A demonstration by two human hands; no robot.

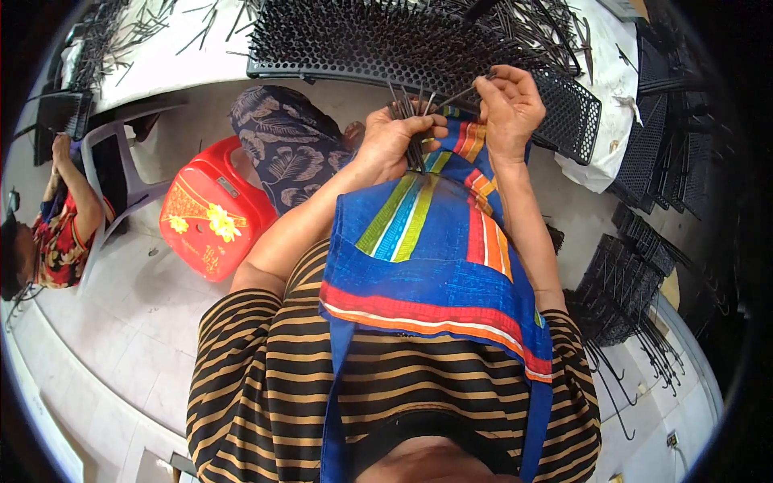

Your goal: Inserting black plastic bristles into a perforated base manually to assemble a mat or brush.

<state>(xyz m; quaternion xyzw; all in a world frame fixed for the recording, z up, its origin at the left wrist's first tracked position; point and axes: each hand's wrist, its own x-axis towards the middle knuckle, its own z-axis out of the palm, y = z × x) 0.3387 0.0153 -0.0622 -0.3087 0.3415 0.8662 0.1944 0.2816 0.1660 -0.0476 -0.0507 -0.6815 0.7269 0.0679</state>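
My left hand (385,146) is closed around a bundle of thin dark sticks (415,151), whose ends stick out above and below the fingers. To its right, my right hand (510,114) is raised with thumb and fingertips pinched on a single thin dark stick (460,95), which slants down toward the left hand. Just beyond both hands is a black perforated tray (578,113), its holes crowded with upright dark pieces (362,40). What the pieces are exactly is too small to tell. A blue striped apron (427,241) covers my lap beneath the hands.
Loose dark sticks (555,24) lie on the white-covered table (177,64). A red plastic stool (213,213) stands at left. Another person (68,217) sits at far left. Stacked black trays (668,145) and a rack with long hooks (628,290) are at right.
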